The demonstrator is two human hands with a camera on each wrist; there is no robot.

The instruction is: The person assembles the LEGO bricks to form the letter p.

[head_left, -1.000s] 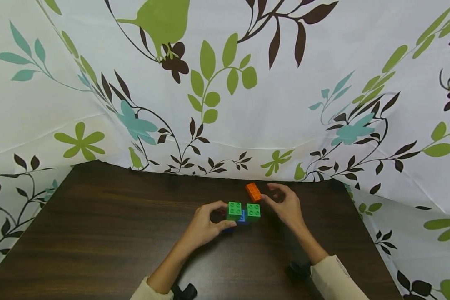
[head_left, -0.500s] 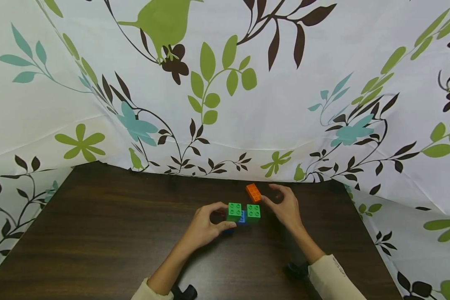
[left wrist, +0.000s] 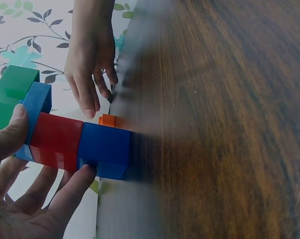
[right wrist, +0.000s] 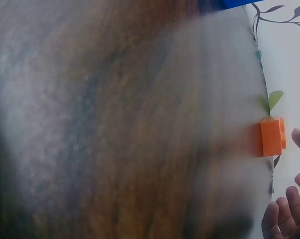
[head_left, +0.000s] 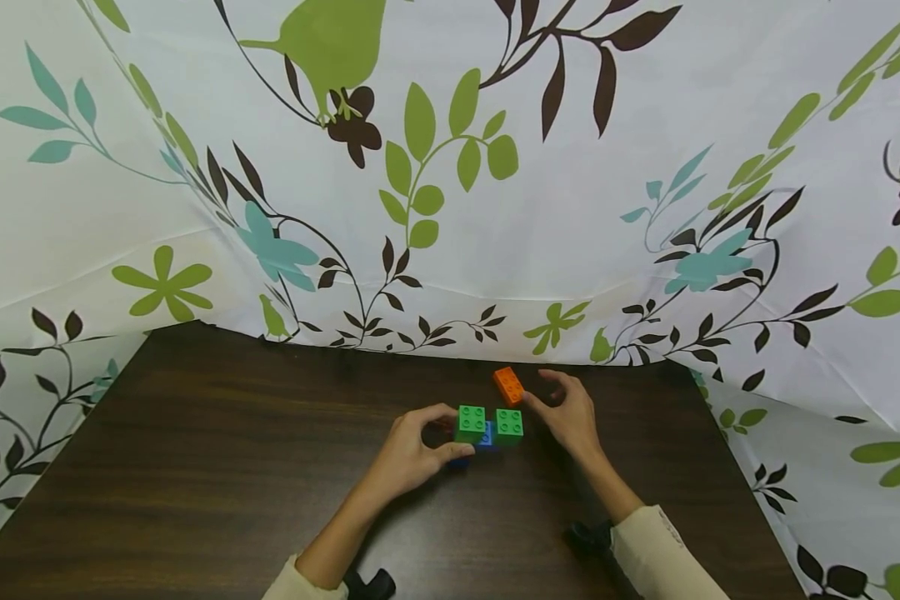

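Observation:
My left hand point(head_left: 407, 450) holds a small tower of toy building bricks, thumb on one side and fingers on the other. In the left wrist view the tower has a blue brick point(left wrist: 105, 147) at the bottom, a red brick point(left wrist: 56, 137) above it, and a longer blue brick point(left wrist: 39, 97) across the top. Two green bricks point(head_left: 471, 423) sit apart on that longer brick, one at each end. Beyond the tower lies an orange brick point(head_left: 508, 386). My right hand point(head_left: 573, 421) hovers just right of it, fingers spread and loosely bent, nothing between them.
A dark wood-grain table point(head_left: 217, 450) bears everything. A white cloth point(head_left: 570, 208) printed with leaves and birds hangs behind the table's far edge, close beyond the orange brick. Beige sleeves point(head_left: 667, 550) and black wrist gear point(head_left: 371, 583) are on the arms.
Hardly anything differs. The right forearm has shifted very slightly left; the left hand keeps its hold on the tower and the bricks stay where they were.

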